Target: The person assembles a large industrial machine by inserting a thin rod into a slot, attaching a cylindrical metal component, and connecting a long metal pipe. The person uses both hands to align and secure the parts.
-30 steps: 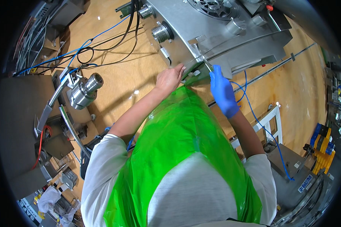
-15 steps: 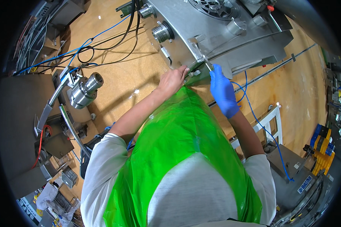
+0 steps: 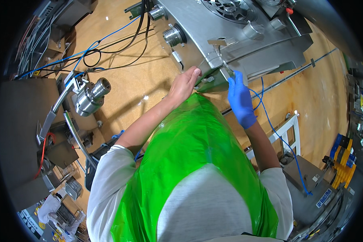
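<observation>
My right hand (image 3: 241, 101), in a blue glove, is closed round the handle of a metal scraper (image 3: 223, 42) with a wide flat head. That head is over the top of a large grey metal machine (image 3: 246, 48), near its front left corner. My left hand (image 3: 183, 85) is bare and held beside the same corner, its fingers drawn together and the thumb uppermost. Whether anything is inside those fingers is hidden. Just below both hands lies the front of my green apron (image 3: 201, 133).
A threaded metal fitting (image 3: 173, 36) juts from the machine's left side. Left of me stands a jointed arm carrying a metal coupling (image 3: 92, 97). Black cables (image 3: 143, 44) and a blue hose (image 3: 276, 131) run over the tan floor. A white frame (image 3: 288, 131) stands at right.
The scraper's head has shifted up and slightly right over the machine top and turned, showing its broad side. My right hand moved slightly right and down; my left hand's fingers have shifted slightly.
</observation>
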Demonstrator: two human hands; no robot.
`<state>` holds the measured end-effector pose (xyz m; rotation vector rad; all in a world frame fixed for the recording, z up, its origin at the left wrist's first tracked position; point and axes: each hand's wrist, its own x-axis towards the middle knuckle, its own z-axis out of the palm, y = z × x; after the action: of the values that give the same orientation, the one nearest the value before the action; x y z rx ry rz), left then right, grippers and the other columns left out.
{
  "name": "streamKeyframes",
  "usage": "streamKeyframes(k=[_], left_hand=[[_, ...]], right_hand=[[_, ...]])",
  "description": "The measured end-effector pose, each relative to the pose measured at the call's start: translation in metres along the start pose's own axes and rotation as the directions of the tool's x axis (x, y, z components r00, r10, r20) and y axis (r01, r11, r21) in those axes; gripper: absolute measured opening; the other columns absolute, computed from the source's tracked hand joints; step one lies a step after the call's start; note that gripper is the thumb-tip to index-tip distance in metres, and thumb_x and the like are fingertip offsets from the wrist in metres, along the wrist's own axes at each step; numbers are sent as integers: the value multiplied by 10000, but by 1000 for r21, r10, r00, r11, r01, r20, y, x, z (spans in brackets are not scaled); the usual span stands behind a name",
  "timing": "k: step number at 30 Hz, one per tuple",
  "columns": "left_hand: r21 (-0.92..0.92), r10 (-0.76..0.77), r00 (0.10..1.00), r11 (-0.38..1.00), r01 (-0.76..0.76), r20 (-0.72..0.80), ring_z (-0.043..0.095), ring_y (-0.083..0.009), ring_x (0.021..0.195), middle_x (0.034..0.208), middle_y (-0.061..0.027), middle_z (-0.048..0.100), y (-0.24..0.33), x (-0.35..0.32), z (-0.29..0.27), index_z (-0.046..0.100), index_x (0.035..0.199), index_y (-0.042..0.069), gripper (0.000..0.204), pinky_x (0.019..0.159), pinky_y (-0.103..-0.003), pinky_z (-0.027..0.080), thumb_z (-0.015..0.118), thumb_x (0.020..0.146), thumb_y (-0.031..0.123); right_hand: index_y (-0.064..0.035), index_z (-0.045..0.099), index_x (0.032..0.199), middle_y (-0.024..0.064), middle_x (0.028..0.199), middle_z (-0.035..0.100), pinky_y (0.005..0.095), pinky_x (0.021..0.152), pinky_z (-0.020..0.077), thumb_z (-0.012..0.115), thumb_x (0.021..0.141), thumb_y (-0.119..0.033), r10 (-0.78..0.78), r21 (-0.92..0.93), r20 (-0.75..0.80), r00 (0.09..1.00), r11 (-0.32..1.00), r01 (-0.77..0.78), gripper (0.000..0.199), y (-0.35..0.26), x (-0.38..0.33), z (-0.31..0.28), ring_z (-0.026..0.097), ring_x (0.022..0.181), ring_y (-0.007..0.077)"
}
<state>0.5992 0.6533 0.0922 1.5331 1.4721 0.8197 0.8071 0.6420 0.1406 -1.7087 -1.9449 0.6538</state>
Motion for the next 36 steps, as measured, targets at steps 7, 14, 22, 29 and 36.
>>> streamKeyframes(k=[7,14,22,29,36], left_hand=[[16,16,999,1000,-17,45,555,-375,630,640,-182,528,3,7,2,573,940,66,361,611,-448,420,398,1007,374],[13,57,995,998,-58,80,572,-370,633,641,-174,544,-4,3,0,576,934,75,357,609,-454,429,401,1005,379],[141,139,973,976,-166,183,583,-345,611,606,-144,553,-2,2,5,582,917,80,366,596,-445,447,397,1006,384],[4,95,978,995,-97,184,579,-341,613,598,-142,543,-6,8,2,582,879,79,376,610,-434,441,403,1002,386],[66,75,968,993,-93,241,578,-342,617,602,-128,556,6,-1,-5,590,880,83,388,609,-431,439,396,1001,397]], right_hand=[[-79,417,1161,257,754,602,521,576,426,475,978,-179,-10,68,-63,998,998,14,216,3,6,-4,589,730,463],[-95,414,1177,263,752,601,522,587,428,464,983,-187,21,36,-50,999,999,-20,221,3,-1,-3,591,744,467],[-106,415,1209,262,753,599,525,586,425,458,986,-192,34,76,-74,997,997,-28,243,3,1,-7,590,740,467],[-95,405,1211,259,745,593,518,581,422,453,989,-196,64,36,-22,998,997,-64,248,6,-4,-6,590,727,463],[-95,394,1229,268,766,602,526,594,425,448,992,-209,136,56,25,990,989,-137,269,-2,0,-13,593,747,472]])
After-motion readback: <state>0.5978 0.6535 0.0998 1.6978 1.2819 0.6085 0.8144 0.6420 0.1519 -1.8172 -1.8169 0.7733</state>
